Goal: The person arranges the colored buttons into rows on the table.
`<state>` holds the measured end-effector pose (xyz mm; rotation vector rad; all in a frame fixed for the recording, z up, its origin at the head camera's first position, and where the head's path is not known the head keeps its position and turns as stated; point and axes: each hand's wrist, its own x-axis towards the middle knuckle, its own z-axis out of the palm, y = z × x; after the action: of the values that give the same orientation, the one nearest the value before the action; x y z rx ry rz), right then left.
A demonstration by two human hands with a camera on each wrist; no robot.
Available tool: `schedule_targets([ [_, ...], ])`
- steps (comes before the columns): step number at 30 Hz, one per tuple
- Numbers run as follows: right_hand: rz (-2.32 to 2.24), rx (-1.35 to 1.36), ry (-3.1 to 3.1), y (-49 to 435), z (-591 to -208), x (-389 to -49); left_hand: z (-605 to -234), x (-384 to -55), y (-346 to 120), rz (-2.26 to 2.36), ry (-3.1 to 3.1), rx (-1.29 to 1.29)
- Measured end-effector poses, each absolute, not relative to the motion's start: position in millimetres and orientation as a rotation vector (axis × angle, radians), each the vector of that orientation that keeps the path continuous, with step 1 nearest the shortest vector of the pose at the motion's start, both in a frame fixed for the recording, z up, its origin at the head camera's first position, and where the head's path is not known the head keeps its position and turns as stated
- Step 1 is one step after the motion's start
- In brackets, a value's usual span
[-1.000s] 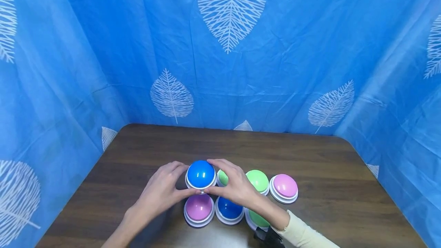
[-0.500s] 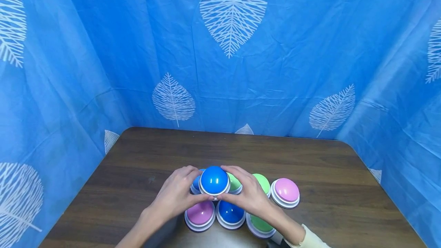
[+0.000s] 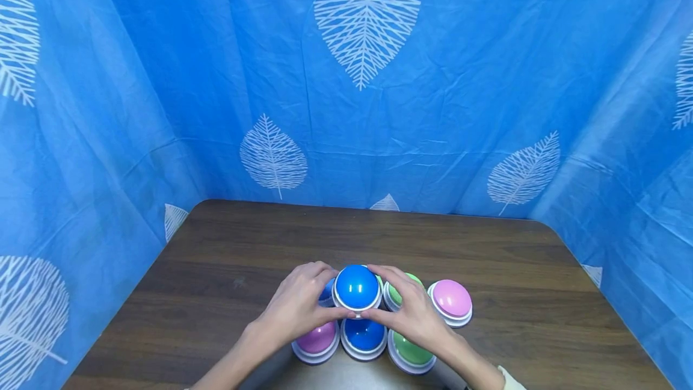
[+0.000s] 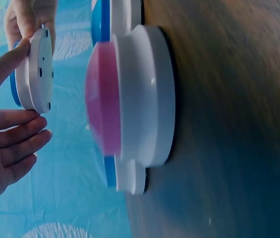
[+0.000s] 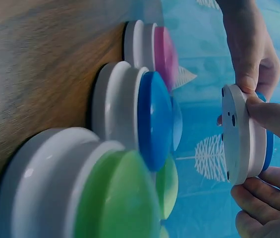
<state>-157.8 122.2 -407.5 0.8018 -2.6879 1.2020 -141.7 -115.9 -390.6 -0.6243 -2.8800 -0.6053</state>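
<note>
Both hands hold up a blue dome push button (image 3: pixel 357 287) with a white base, pinching it from its two sides. My left hand (image 3: pixel 300 297) has thumb and fingers on its left side; my right hand (image 3: pixel 408 306) grips the right. Both wrist views show the button raised off the table, its flat underside with dark screw holes (image 4: pixel 40 72) visible. In the head view it overlaps the back row and stands just beyond another blue button (image 3: pixel 364 334). A pink button (image 3: pixel 316 340) sits below my left hand, and a green button (image 3: pixel 411 351) below my right.
The back row has a blue button (image 3: pixel 326 295) partly hidden by my left hand, a green button (image 3: pixel 400 294) behind my right hand, and a pink button (image 3: pixel 452 298) at the right end. A brown wooden table (image 3: pixel 243 239) lies beneath; a blue leaf-print curtain (image 3: pixel 346 137) surrounds it.
Both hands have carried the held blue button rightward, from above the back row's left end to its middle. The blue button at back left has come into view behind it.
</note>
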Motion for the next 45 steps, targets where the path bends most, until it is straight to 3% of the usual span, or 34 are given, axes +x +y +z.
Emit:
schedule_targets([
  [45,0.838,-0.024,-3.092,252,-442,-81,-426,-146,37,-0.079,-2.582,-1.270],
])
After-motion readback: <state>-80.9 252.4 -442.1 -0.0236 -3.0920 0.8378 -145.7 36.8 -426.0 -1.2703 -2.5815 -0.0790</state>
